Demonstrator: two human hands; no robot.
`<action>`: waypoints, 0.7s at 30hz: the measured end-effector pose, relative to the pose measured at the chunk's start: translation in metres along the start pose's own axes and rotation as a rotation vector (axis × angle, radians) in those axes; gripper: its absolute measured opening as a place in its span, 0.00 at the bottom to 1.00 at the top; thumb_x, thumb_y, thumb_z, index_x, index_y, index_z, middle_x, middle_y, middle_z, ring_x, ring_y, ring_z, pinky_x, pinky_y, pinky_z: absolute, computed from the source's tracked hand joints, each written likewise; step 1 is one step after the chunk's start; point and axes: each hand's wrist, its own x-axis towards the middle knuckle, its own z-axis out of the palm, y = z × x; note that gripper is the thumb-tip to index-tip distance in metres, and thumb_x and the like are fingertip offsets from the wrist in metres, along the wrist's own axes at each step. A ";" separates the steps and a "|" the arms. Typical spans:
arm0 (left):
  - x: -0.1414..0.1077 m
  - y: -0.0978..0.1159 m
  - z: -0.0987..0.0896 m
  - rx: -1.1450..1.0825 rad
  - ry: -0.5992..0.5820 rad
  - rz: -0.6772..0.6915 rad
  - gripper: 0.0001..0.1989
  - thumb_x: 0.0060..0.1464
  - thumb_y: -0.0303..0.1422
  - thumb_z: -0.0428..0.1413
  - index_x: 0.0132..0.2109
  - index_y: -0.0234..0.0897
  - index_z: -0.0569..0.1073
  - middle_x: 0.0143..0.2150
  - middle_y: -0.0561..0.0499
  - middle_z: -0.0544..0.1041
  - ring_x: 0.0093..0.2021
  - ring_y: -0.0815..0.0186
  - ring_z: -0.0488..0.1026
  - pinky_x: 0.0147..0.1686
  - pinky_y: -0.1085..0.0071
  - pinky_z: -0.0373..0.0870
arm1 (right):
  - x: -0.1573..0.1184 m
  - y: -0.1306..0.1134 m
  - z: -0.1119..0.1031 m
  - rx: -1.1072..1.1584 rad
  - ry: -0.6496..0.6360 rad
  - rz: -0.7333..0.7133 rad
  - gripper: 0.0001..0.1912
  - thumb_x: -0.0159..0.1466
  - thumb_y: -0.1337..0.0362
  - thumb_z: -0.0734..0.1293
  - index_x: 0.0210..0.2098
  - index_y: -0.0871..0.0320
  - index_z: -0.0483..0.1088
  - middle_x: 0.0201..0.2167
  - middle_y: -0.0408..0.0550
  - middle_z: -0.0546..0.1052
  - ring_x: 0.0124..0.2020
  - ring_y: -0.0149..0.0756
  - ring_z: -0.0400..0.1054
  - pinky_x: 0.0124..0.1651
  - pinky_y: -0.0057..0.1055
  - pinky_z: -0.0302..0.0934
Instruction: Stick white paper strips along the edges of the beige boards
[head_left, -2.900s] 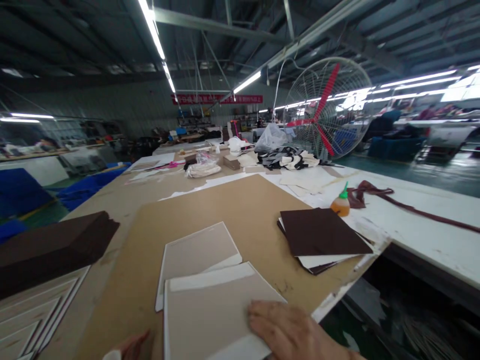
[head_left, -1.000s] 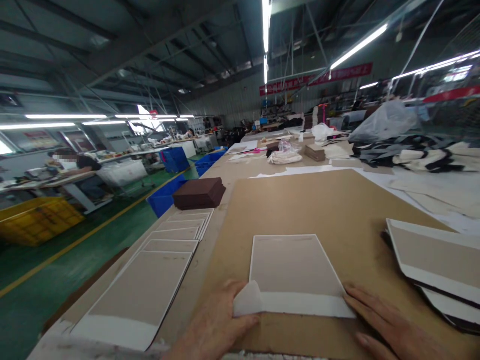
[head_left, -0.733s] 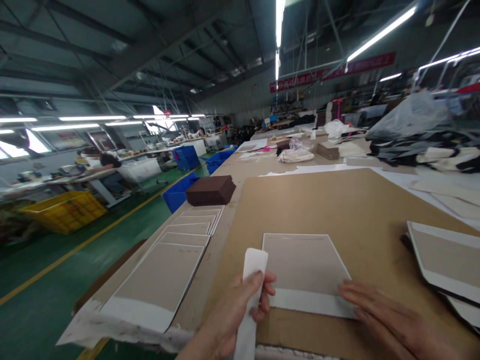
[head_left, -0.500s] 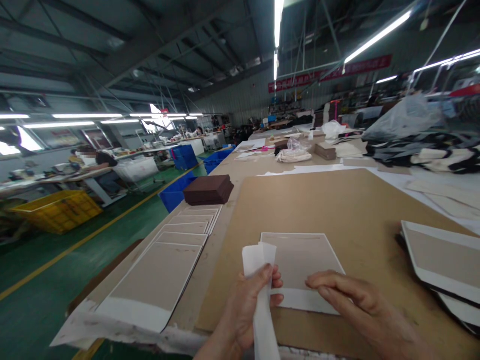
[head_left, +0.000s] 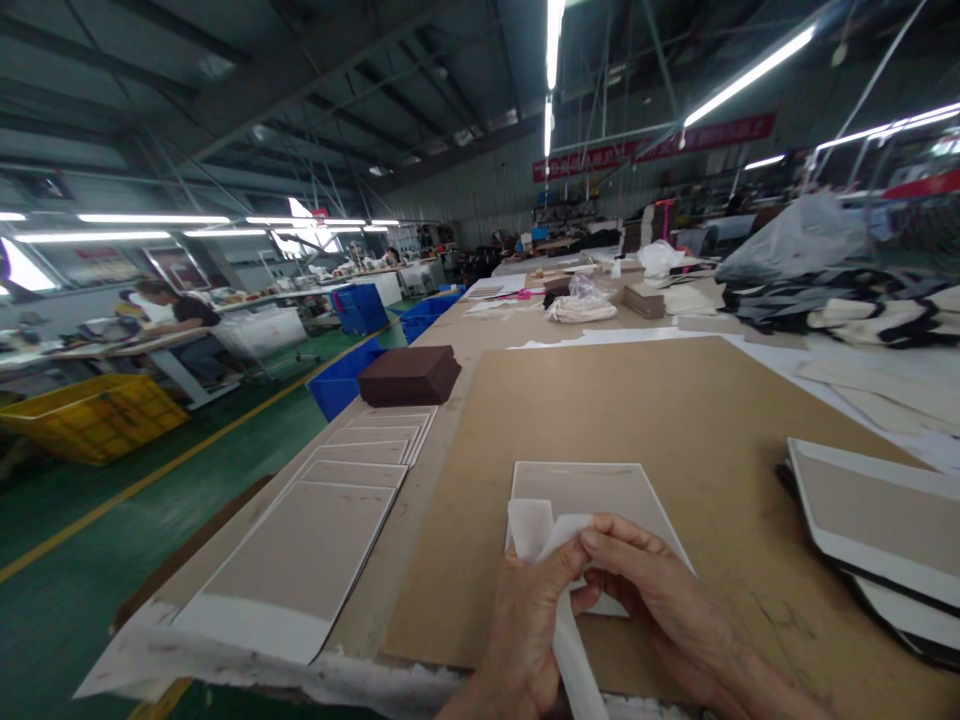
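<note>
Your left hand [head_left: 525, 610] closes round the white strips [head_left: 529, 528], one end hanging toward six o'clock; your right hand [head_left: 656, 580] meets it, thumb and fingertips pinched narrow at the strips' top. The step in hand looks like parting one strip from the rest. The next move seems to call for a light pinch on a single layer, the left hand steadying the others. The panel [head_left: 589, 485] lies on the board [head_left: 585, 400], partly under your hands and out to twelve o'clock, its lower edge mostly hidden. More panels overlap at nine [head_left: 292, 540]; a pile [head_left: 877, 495] sits at three. Farther off, a brown stack [head_left: 405, 375] stands at eleven.
</note>
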 end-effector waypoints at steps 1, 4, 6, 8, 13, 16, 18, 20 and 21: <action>-0.001 0.000 0.002 0.020 -0.006 -0.002 0.25 0.37 0.38 0.69 0.42 0.30 0.74 0.38 0.44 0.77 0.36 0.64 0.72 0.34 0.70 0.71 | 0.000 0.001 -0.001 0.025 -0.005 0.011 0.13 0.55 0.57 0.72 0.29 0.62 0.70 0.28 0.44 0.71 0.31 0.29 0.64 0.35 0.25 0.60; -0.004 -0.004 0.004 0.082 -0.030 -0.006 0.27 0.38 0.40 0.68 0.45 0.31 0.74 0.39 0.43 0.76 0.37 0.62 0.72 0.33 0.71 0.70 | 0.002 0.002 -0.001 0.092 -0.001 0.023 0.14 0.55 0.58 0.72 0.26 0.62 0.68 0.25 0.43 0.69 0.28 0.27 0.62 0.31 0.23 0.60; -0.005 -0.009 -0.001 0.152 -0.079 -0.035 0.28 0.38 0.41 0.67 0.45 0.30 0.74 0.36 0.44 0.76 0.33 0.64 0.71 0.29 0.71 0.70 | 0.002 -0.004 -0.005 0.155 0.063 -0.025 0.14 0.56 0.58 0.71 0.26 0.61 0.67 0.25 0.42 0.69 0.27 0.26 0.62 0.30 0.22 0.60; -0.005 -0.011 -0.012 0.286 -0.170 -0.104 0.29 0.37 0.43 0.67 0.44 0.29 0.74 0.30 0.47 0.74 0.25 0.67 0.68 0.23 0.73 0.67 | -0.001 -0.018 -0.017 0.233 0.160 -0.112 0.12 0.57 0.58 0.71 0.31 0.60 0.68 0.29 0.43 0.71 0.29 0.26 0.64 0.32 0.22 0.63; 0.002 0.016 -0.053 0.724 -0.272 -0.024 0.21 0.45 0.45 0.61 0.38 0.31 0.73 0.26 0.53 0.71 0.24 0.71 0.64 0.23 0.77 0.58 | -0.016 -0.062 -0.083 0.181 0.257 -0.199 0.19 0.54 0.52 0.71 0.24 0.57 0.60 0.16 0.35 0.59 0.12 0.19 0.43 0.12 0.18 0.41; 0.015 0.040 -0.068 1.149 -0.137 0.246 0.15 0.55 0.41 0.53 0.39 0.34 0.75 0.34 0.50 0.76 0.35 0.63 0.72 0.33 0.73 0.63 | -0.020 -0.062 -0.116 -0.484 0.431 -0.184 0.19 0.57 0.47 0.67 0.26 0.57 0.63 0.19 0.38 0.64 0.16 0.23 0.52 0.18 0.22 0.49; 0.027 0.046 -0.070 1.410 -0.102 0.427 0.15 0.58 0.36 0.48 0.45 0.35 0.74 0.44 0.46 0.77 0.45 0.58 0.72 0.44 0.69 0.64 | -0.019 -0.050 -0.124 -0.943 0.451 -0.183 0.17 0.61 0.49 0.64 0.28 0.56 0.66 0.24 0.41 0.69 0.26 0.29 0.62 0.30 0.26 0.57; 0.037 0.042 -0.068 1.563 -0.104 0.505 0.17 0.58 0.31 0.45 0.50 0.34 0.72 0.51 0.41 0.74 0.52 0.56 0.70 0.52 0.65 0.62 | -0.017 -0.034 -0.123 -1.204 0.349 -0.169 0.17 0.64 0.50 0.60 0.30 0.56 0.68 0.28 0.44 0.73 0.33 0.36 0.66 0.39 0.33 0.58; 0.041 0.038 -0.067 1.602 -0.108 0.503 0.18 0.58 0.30 0.44 0.51 0.33 0.72 0.54 0.40 0.72 0.53 0.55 0.69 0.53 0.63 0.61 | -0.016 -0.027 -0.121 -1.258 0.309 -0.167 0.17 0.65 0.50 0.58 0.31 0.55 0.69 0.30 0.46 0.74 0.34 0.38 0.67 0.41 0.35 0.58</action>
